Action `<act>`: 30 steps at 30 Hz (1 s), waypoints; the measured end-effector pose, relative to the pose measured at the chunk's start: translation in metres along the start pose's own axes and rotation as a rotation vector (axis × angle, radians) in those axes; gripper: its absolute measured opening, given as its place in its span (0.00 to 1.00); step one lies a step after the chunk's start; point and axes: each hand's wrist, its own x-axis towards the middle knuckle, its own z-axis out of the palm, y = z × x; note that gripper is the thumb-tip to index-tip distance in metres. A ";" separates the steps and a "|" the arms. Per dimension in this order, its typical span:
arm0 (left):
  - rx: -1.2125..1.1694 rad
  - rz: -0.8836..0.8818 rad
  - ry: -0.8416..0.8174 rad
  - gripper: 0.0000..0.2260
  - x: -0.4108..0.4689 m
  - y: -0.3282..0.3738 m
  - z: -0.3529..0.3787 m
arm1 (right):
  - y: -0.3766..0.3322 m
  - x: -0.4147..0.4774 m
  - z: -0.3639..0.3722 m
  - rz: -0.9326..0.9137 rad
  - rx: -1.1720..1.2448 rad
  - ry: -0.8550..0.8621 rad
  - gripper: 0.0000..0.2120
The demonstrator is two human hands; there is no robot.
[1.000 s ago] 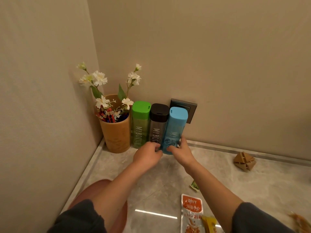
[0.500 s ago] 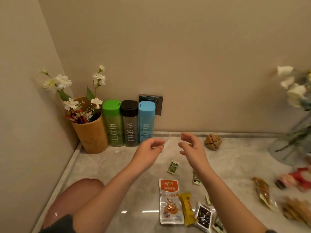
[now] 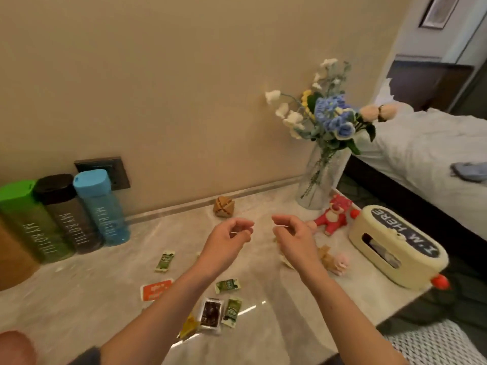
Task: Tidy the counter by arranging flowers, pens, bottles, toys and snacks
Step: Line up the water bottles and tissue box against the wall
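Three bottles stand in a row by the wall at the left: green, black and blue. My left hand and my right hand hover over the middle of the counter, fingers loosely curled, holding nothing. Several snack packets lie scattered below my arms, with an orange one and a green one. A wooden puzzle toy sits by the wall. A red plush toy and small toys lie to the right. A glass vase of flowers stands at the back right.
A cream tissue box sits at the counter's right end. A brown holder shows at the left edge. A wall socket is behind the blue bottle. A bed lies beyond the counter to the right.
My hands let go of the blue bottle and drew back over the counter. The view swung right, bringing the vase, toys and tissue box into sight.
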 end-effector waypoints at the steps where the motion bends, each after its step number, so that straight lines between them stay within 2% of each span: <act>1: -0.008 0.001 -0.018 0.10 0.001 0.005 0.012 | 0.003 0.003 -0.013 -0.010 -0.023 0.013 0.12; 2: 0.005 0.009 -0.035 0.10 0.000 0.004 0.015 | 0.004 0.004 -0.016 -0.002 -0.024 0.014 0.11; 3: 0.005 0.026 -0.084 0.10 0.005 0.018 0.054 | 0.011 0.007 -0.059 -0.001 -0.026 0.060 0.11; 7: -0.010 0.037 -0.098 0.10 0.012 0.032 0.105 | 0.023 0.014 -0.111 0.010 -0.034 0.108 0.10; 11: -0.029 0.024 -0.132 0.11 0.020 0.040 0.167 | 0.040 0.018 -0.165 -0.034 -0.078 0.131 0.14; 15: -0.019 -0.011 -0.172 0.11 0.029 0.040 0.225 | 0.065 0.022 -0.212 -0.009 -0.249 0.162 0.12; 20: -0.013 -0.113 -0.271 0.10 0.037 0.033 0.283 | 0.087 0.031 -0.255 -0.055 -0.521 0.252 0.17; 24: -0.018 -0.217 -0.306 0.11 0.045 0.032 0.314 | 0.100 0.047 -0.276 0.029 -0.746 0.193 0.24; 27: -0.073 -0.291 -0.264 0.09 0.050 0.035 0.323 | 0.109 0.055 -0.282 0.101 -0.775 0.105 0.30; 30: -0.123 -0.365 -0.267 0.15 0.052 0.037 0.329 | 0.116 0.061 -0.284 0.162 -0.726 0.056 0.33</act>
